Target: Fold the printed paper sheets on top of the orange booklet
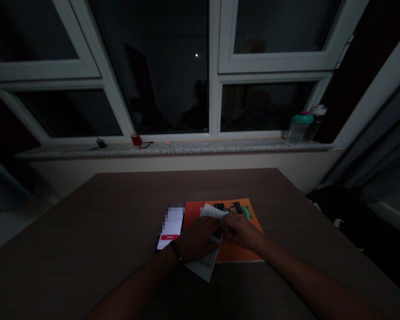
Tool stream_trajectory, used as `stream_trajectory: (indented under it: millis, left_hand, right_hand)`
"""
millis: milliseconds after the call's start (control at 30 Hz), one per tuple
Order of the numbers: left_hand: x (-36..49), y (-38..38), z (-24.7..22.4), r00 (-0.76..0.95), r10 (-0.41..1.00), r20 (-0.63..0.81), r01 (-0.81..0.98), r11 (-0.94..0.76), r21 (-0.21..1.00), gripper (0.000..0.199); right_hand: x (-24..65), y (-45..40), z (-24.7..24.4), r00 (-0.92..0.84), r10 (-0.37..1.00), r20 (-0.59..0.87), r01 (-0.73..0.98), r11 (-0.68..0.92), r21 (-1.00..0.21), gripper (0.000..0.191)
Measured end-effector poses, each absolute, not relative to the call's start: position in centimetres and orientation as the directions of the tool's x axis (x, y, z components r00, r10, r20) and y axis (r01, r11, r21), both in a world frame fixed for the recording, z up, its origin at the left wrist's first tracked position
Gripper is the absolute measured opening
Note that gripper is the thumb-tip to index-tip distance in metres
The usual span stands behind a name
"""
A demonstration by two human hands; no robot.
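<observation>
A white printed paper [203,269] lies slanted over an orange and red book [242,252] on the brown table. My left hand [198,238], with a dark band at the wrist, rests on the paper with its fingers spread out. At the paper's right edge my right hand [242,229] has its fingers pinched together on the paper. Left of the book is a phone [171,226] with a lit screen and a red button. The hands hide the middle of the paper.
The table [120,213] reaches to a wall under a window. On the stone sill [200,147] are a small red jar [136,139], glasses [146,144], a small dark item [101,142] and a teal-lidded bottle [300,126] at the right.
</observation>
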State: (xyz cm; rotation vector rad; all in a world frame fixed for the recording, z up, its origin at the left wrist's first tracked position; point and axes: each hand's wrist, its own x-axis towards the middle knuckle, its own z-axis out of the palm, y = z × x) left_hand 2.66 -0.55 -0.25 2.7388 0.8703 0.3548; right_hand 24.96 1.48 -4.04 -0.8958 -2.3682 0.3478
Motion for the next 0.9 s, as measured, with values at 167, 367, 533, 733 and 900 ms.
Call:
stream_trajectory:
  millis: [167,367,533,733,900]
  left_hand:
    - [2.5,-0.6,-0.2,0.802,0.576,0.16,0.528,-0.807,0.264,0.051]
    - [2.7,-0.6,-0.1,0.796,0.583,0.162,0.54,-0.806,0.242,0.044]
    - [2.9,-0.5,0.1,0.788,0.599,0.143,0.563,-0.795,0.229,0.029]
    - [3.0,-0.4,0.1,0.786,0.602,0.142,0.57,-0.794,0.212,0.026]
    - [3.0,-0.4,0.2,0.786,0.603,0.133,0.576,-0.794,0.197,0.026]
  right_hand:
    - [25.7,2.8,-3.9,-0.479,0.756,0.445,0.64,0.648,-0.412,0.015]
    - [25.9,2.2,-3.7,-0.491,0.756,0.432,0.632,0.651,-0.42,0.011]
    - [25.3,1.0,-3.6,-0.605,0.69,0.397,0.532,0.721,-0.444,0.013]
    - [24.7,1.0,-3.2,-0.572,0.72,0.392,0.578,0.693,-0.43,0.017]
    - [25.2,2.4,-3.5,-0.47,0.76,0.448,0.657,0.64,-0.398,0.018]
